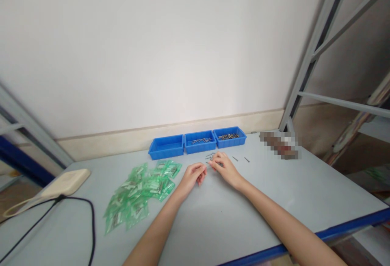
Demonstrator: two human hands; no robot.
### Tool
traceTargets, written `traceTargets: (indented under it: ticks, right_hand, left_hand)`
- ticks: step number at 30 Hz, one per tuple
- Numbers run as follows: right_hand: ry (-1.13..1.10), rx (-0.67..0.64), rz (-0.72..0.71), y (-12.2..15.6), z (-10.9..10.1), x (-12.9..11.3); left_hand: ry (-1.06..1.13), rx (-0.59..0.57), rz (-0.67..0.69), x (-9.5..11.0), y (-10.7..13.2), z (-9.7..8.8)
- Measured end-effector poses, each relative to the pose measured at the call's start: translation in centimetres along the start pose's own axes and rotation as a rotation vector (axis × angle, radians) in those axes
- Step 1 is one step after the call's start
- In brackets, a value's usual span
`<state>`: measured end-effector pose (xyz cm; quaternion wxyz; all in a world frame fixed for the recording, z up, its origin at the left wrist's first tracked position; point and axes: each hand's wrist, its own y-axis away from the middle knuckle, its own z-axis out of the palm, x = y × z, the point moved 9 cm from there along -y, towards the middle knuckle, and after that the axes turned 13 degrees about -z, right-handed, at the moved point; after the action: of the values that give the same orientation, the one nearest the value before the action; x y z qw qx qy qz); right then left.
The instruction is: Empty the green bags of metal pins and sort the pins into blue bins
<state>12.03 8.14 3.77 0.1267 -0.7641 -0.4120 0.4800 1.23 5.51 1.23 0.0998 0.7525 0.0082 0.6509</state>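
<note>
Green packets point(152, 184), piled on the desk point(207, 225) left of the left grip point(192, 174): metal pieces inside; apparently finished. Left grip: fingers loosely curled; contents, cannot tell. Right grip point(225, 167): fingertips drawn together beside loose screws point(209, 155); hold unclear. Two stray screws point(247, 160): right of right grip. Blue trays point(199, 148), beyond both grips: slim pins point(201, 140) in the middle, a hardware heap point(229, 136) at right; seemingly left to bag.

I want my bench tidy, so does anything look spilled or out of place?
Nothing looks clearly spilled or damaged. Two screws lie on the tabletop to the right of your right hand, outside the blue bins and apart from the small cluster by it, so they look stray. A pixelated patch at right hides its contents.
</note>
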Motion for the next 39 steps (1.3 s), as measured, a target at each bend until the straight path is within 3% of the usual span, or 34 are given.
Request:
traceTargets:
  ticks: [10,18,22,25,27,30,32,34,37,39]
  right_hand:
    - [-0.048,0.044,-0.009,-0.1,-0.1,0.3]
    - [-0.162,-0.053,-0.084,-0.4,0.4,-0.6]
    - [-0.018,-0.049,-0.03,-3.6,-0.5,1.0]
    - [0.235,-0.095,0.144,-7.7,-1.6,2.8]
    - [0.39,-0.067,0.264,-10.2,-3.3,3.4]
    - [0.478,0.039,0.327,-12.1,-6.4,3.0]
    - [0.553,0.067,0.339,-11.2,-8.4,2.7]
    - [0.649,-0.002,0.325,-8.8,-9.6,2.8]
    - [0.746,-0.209,0.319,-3.2,-9.7,4.1]
    - [0.799,-0.233,0.352,0.4,-10.1,5.2]
  left_hand:
    - [0.046,-0.045,-0.005,-0.1,0.0,0.3]
    - [0.076,-0.032,-0.01,0.1,0.0,-0.2]
    - [0.151,-0.006,-0.052,-0.7,-0.8,-0.8]
    - [0.172,-0.025,-0.06,-1.1,-1.2,-0.8]
    - [0.172,-0.034,-0.064,-1.4,-1.3,-0.8]
    - [0.173,-0.027,-0.064,-1.7,-1.1,-1.0]
    - [0.181,-0.008,-0.048,-1.6,-1.1,-1.4]
    - [0.188,0.005,-0.028,-1.4,-1.1,-1.6]
    - [0.182,-0.003,-0.016,-1.3,-1.4,-1.2]
    - [0.167,-0.017,-0.016,-1.3,-1.6,-0.8]
